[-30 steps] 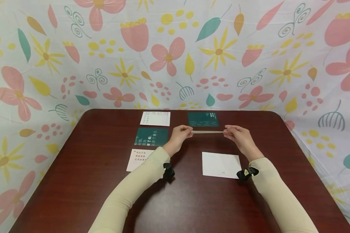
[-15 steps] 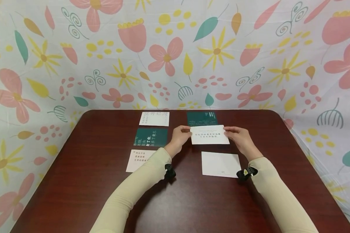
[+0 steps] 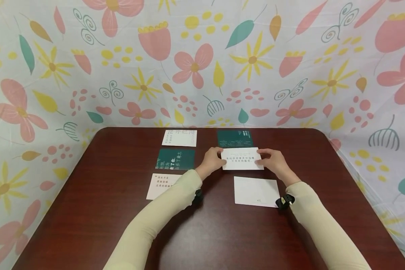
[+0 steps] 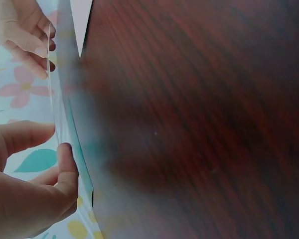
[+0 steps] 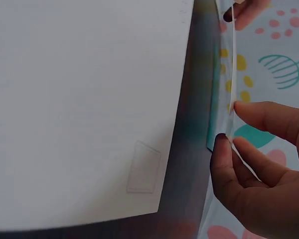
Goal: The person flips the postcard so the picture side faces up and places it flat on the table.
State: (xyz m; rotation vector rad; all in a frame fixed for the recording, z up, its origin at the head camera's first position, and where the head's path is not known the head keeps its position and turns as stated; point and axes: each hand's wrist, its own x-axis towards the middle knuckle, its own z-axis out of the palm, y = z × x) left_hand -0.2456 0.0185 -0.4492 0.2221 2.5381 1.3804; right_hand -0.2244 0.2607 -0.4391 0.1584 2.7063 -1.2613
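Both hands hold a white card (image 3: 242,158) printed with dark text, one at each short side. My left hand (image 3: 212,163) pinches its left end between thumb and fingers; my right hand (image 3: 273,162) does the same at the right end. In the left wrist view the card (image 4: 51,89) appears edge-on, a thin line between the fingertips. The right wrist view also has it edge-on, with the right hand (image 5: 264,164) at its near end. Whether its lower edge touches the table is not clear. Just behind it lies a dark green card (image 3: 235,138).
Below the held card lies a mostly blank white card (image 3: 256,191). A left column has a white card (image 3: 179,138), a green card (image 3: 175,159) and a pale card (image 3: 160,185) partly under the left sleeve. Patterned cloth (image 3: 195,67) hangs behind the dark wooden table (image 3: 216,232).
The held card was edge-on, then turned its printed face toward the head camera, and now sits slightly lower. Both hands have kept their grip, with fingers shifted a little. The other cards stay put.
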